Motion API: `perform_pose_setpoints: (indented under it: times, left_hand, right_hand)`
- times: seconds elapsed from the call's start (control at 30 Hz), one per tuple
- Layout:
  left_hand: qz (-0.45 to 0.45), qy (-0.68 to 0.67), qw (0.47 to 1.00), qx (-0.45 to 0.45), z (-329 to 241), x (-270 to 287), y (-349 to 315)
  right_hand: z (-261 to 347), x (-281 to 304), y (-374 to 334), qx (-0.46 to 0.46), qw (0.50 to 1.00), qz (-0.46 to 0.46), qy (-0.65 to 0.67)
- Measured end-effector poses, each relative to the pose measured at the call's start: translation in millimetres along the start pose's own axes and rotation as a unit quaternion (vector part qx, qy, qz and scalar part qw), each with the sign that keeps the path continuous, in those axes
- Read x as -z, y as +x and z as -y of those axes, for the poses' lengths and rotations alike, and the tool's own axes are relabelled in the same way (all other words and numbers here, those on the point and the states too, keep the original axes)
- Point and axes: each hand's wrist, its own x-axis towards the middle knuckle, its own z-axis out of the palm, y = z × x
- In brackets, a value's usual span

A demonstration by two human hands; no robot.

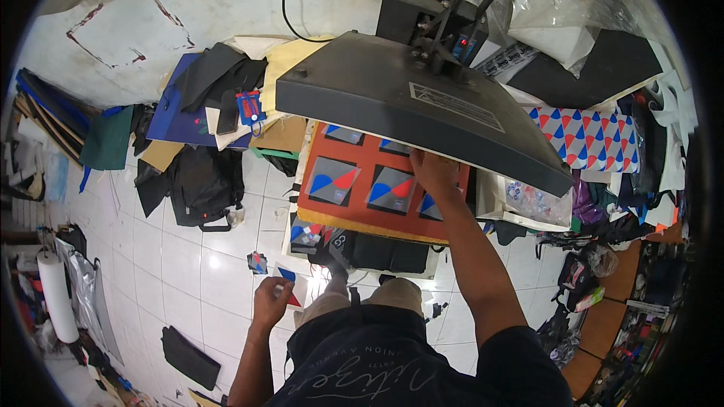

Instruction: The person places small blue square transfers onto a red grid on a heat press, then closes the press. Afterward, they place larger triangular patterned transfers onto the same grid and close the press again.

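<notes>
A heat press with a large dark upper plate (400,98) stands raised and tilted in front of me. Beneath it, an orange-red pad (313,209) carries several dark pieces, topped by grey, blue and red printed squares (391,188). My right hand (436,173) reaches in over the pad, near a printed square at its far side. The plate's edge hides part of its fingers, so any hold is unclear. Low on the left, my left hand (271,300) pinches a pale printed sheet (299,286) with blue and red shapes.
Below the pad, a shelf holds dark folded pieces (392,253) and printed squares. A small printed stack (257,262) lies by my left hand. Boards and dark cloth (219,79) are piled left of the press; a box of plastic-wrapped items (528,203) and a triangle-patterned sheet (588,139) sit right.
</notes>
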Motion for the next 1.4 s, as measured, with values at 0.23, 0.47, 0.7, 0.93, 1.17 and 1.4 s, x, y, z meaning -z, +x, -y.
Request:
perform_pose_setpoints:
  times: [0.23, 0.47, 0.7, 0.93, 1.17, 1.4]
  left_hand:
    - [0.004, -0.002, 1.000, 0.023, 2.2, -2.7, 0.4]
    - [0.006, 0.002, 1.000, 0.021, 6.5, -3.7, -0.9]
    - [0.004, 0.010, 1.000, 0.011, 10.6, -1.2, -2.1]
    - [0.006, -0.015, 0.999, 0.036, 16.3, -5.5, 1.3]
    - [0.013, 0.004, 0.999, 0.039, 9.3, -1.5, 3.0]
    - [0.014, -0.002, 0.999, 0.031, 19.6, -7.2, 5.1]
  right_hand:
    - [-1.8, 5.2, 7.5, 0.026, 0.999, -0.020, -0.008]
    - [-4.0, -22.7, 18.7, 0.034, 0.999, -0.014, 0.000]
    - [3.8, -21.9, 23.1, -0.014, 0.999, 0.022, 0.019]
    - [5.6, -23.6, 19.5, 0.016, 0.999, -0.030, -0.001]
    - [10.1, -16.2, 22.6, 0.031, 0.999, -0.028, 0.005]
    - [10.5, -13.8, 22.6, 0.014, 0.999, -0.009, 0.029]
